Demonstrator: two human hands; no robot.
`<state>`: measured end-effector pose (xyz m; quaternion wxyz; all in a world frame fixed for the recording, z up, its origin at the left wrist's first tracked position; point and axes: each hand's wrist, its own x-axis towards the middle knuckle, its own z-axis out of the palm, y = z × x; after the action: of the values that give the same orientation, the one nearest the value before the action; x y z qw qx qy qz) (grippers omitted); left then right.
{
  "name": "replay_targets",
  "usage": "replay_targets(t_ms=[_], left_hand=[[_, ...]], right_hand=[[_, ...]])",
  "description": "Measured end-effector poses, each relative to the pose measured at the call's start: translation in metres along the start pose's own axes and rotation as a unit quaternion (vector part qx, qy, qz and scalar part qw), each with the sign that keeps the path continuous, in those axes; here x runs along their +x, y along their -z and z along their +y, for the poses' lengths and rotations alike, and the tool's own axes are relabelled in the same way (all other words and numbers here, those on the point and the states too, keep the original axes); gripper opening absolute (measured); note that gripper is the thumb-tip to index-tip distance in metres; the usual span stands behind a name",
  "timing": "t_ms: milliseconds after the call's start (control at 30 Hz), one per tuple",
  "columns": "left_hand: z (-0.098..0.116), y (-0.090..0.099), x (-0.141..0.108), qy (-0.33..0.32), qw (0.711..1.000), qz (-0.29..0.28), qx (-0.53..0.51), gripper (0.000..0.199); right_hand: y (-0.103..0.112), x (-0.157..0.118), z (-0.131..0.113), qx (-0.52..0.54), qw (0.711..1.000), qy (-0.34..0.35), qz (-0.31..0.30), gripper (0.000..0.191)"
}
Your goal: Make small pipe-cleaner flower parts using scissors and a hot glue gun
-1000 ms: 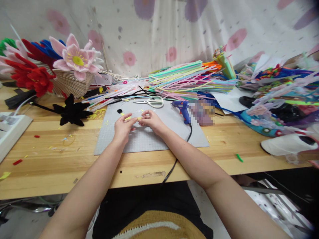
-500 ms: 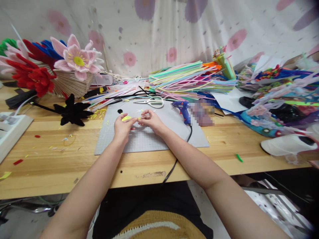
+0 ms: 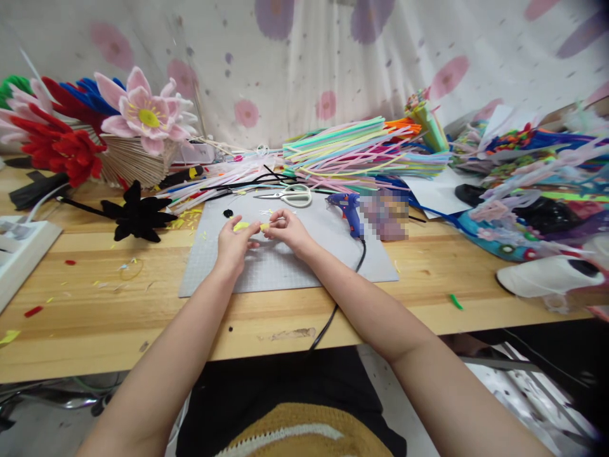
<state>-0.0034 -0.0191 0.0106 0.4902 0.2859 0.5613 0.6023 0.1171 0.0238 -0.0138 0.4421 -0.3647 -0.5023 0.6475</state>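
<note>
Over the grey cutting mat (image 3: pixel 204 266), my hands meet almost fingertip to fingertip. My right hand (image 3: pixel 291 233) pinches a small yellow piece (image 3: pixel 264 226) between thumb and fingers; its material is too small to make out. My left hand (image 3: pixel 233 244) has its fingers stretched apart, one fingertip beside that piece. Just behind my left hand is a larger yellow piece (image 3: pixel 241 225), partly covered by the thumb. A small black disc (image 3: pixel 228 214) lies farther back on the mat. Scissors with pale handles (image 3: pixel 297 196) rest at the mat's back edge, near some white bits (image 3: pixel 271 212).
A blue glue gun (image 3: pixel 351 212) lies on the right of the mat, its cord running to the front edge. Pipe cleaners (image 3: pixel 342 149) are heaped behind. A black fuzzy flower (image 3: pixel 137 212) and a power strip (image 3: pixel 28 254) are left; a thread spool (image 3: pixel 547 277) is right.
My left fingertip has drawn slightly back from the small yellow piece, which now shows more clearly in my right fingers. The view has shifted very slightly.
</note>
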Motion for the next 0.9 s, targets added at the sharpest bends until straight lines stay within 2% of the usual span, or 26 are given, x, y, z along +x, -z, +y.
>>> replay_targets(t_ms=[300,633,900], left_hand=[[-0.0027,0.0004,0.0015,-0.015,1.0,0.011,0.023,0.07],[-0.0063,0.0011,0.0058,-0.021,1.0,0.02,0.005,0.057],[-0.0049,0.0017,0.005,0.007,0.999,-0.034,-0.012,0.043]], right_hand=[[0.0006,-0.0025,-0.003,-0.005,1.0,-0.012,-0.011,0.039],[-0.0019,-0.0002,-0.0007,-0.02,1.0,-0.007,-0.008,0.041],[-0.0003,-0.0012,0.001,-0.011,1.0,-0.006,-0.007,0.039]])
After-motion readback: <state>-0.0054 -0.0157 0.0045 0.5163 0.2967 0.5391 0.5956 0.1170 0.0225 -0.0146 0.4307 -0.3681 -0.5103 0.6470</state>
